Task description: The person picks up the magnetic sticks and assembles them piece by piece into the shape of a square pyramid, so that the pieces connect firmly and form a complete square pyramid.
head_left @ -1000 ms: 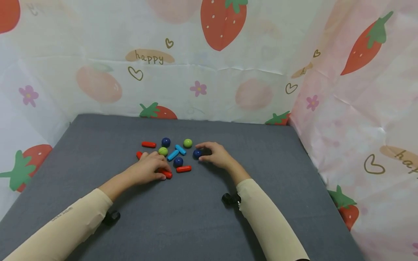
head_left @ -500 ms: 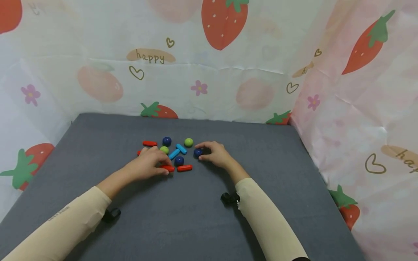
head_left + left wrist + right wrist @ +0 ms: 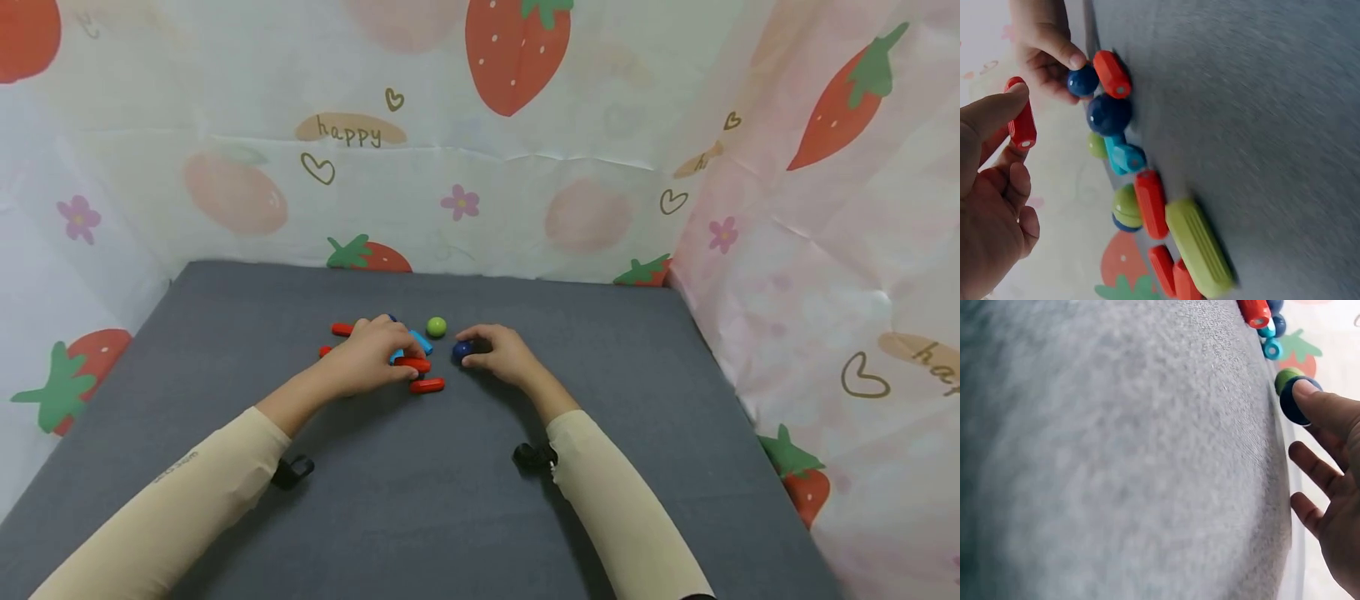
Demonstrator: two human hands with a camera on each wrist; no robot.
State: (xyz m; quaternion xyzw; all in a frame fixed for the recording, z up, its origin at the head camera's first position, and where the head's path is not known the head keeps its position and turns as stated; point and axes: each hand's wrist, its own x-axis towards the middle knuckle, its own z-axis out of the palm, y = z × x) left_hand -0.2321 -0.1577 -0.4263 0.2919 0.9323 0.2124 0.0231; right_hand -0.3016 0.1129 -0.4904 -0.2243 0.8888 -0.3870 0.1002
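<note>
My left hand (image 3: 371, 358) pinches a red ribbed stick (image 3: 1023, 122) between thumb and fingers, held up over the other pieces. My right hand (image 3: 502, 354) pinches a dark blue ball (image 3: 462, 352) between thumb and fingertips; the right wrist view shows the thumb on its near side. Just in front of the left hand lies another red stick (image 3: 427, 385). Two light blue sticks (image 3: 1127, 157) and another dark blue ball (image 3: 1109, 115) sit in the cluster. From the head, the left hand covers part of this group.
A green ball (image 3: 437, 327) rests behind the cluster. More red sticks (image 3: 1151, 204), a green ball (image 3: 1127, 206) and a yellow-green stick (image 3: 1200, 247) lie on the grey tabletop (image 3: 450, 500). A strawberry-print curtain (image 3: 480, 167) stands behind and at both sides.
The left hand has lifted the red stick off the table and carried it to the right, over the cluster. The right hand stays nearly in place with the blue ball.
</note>
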